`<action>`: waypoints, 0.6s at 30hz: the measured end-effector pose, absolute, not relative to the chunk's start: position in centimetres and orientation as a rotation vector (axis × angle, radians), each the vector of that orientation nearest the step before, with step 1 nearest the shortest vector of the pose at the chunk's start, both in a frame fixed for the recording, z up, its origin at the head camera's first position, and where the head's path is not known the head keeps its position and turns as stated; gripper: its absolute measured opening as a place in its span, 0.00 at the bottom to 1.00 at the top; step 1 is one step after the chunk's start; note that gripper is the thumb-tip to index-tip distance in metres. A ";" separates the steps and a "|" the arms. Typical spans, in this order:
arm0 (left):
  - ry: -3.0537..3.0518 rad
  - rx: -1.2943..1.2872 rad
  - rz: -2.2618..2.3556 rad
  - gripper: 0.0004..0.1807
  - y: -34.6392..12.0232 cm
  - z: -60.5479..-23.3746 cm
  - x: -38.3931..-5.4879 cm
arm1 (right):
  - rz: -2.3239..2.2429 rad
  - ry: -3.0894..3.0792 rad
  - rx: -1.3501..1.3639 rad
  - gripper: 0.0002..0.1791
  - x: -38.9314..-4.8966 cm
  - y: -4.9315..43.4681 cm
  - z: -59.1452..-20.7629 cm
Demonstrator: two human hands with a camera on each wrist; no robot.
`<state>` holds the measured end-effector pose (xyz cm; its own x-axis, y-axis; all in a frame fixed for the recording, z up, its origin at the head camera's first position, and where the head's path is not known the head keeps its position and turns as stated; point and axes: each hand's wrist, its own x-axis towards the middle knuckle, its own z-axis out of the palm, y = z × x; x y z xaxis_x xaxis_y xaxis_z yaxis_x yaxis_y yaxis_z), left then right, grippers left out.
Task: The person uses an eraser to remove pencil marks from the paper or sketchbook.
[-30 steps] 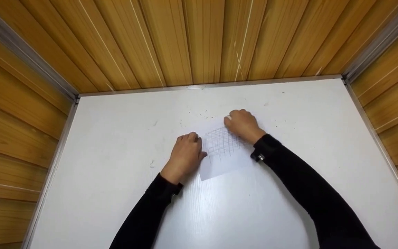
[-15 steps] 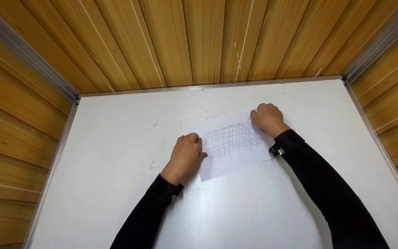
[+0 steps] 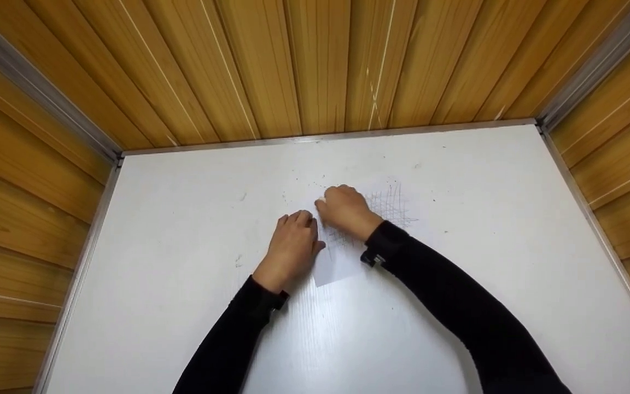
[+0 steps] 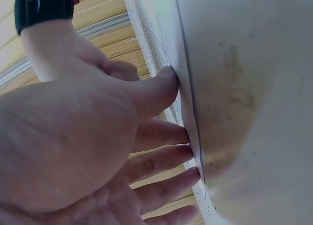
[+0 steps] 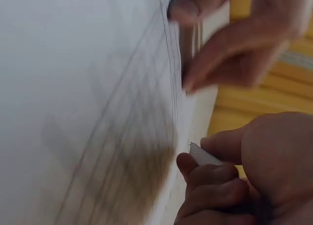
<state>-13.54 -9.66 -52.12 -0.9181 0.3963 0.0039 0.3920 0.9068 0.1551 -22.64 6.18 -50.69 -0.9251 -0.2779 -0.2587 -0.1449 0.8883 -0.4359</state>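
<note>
A sheet of white paper covered partly with a pencil grid lies on the table. My left hand rests at the paper's left edge. Its straight fingers touch the sheet with their tips, as the left wrist view shows. In my right hand a small white eraser is pinched between thumb and curled fingers. This hand is over the left part of the grid, close beside the left hand, and hides some of the lines. Only the eraser's end shows.
The white table carries dark specks beyond the paper and a few smudges left of it. Wood-patterned panels rise at the back and both sides, with grey metal strips at the corners.
My right hand first moved right to the paper's far right corner, then swept back left until near the left hand. The left hand has stayed in place. Grid lines are still visible.
</note>
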 end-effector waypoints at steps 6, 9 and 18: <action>3.034 0.596 0.272 0.29 -9.7 -52.1 -13.6 | -0.507 2.785 -0.334 0.19 -23.1 4.5 -51.7; 3.045 0.612 0.243 0.26 -9.8 -52.1 -13.6 | -0.542 2.795 -0.330 0.20 -23.6 6.4 -52.0; 3.062 0.595 0.155 0.26 -9.6 -51.7 -13.6 | -0.683 2.766 -0.101 0.32 -25.8 17.6 -51.5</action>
<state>-13.62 -9.59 -51.72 -0.9273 0.3742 0.0007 0.3724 0.9226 0.1006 -25.79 17.64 -51.53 -0.9555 -0.1361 -0.2615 0.0012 0.8853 -0.4651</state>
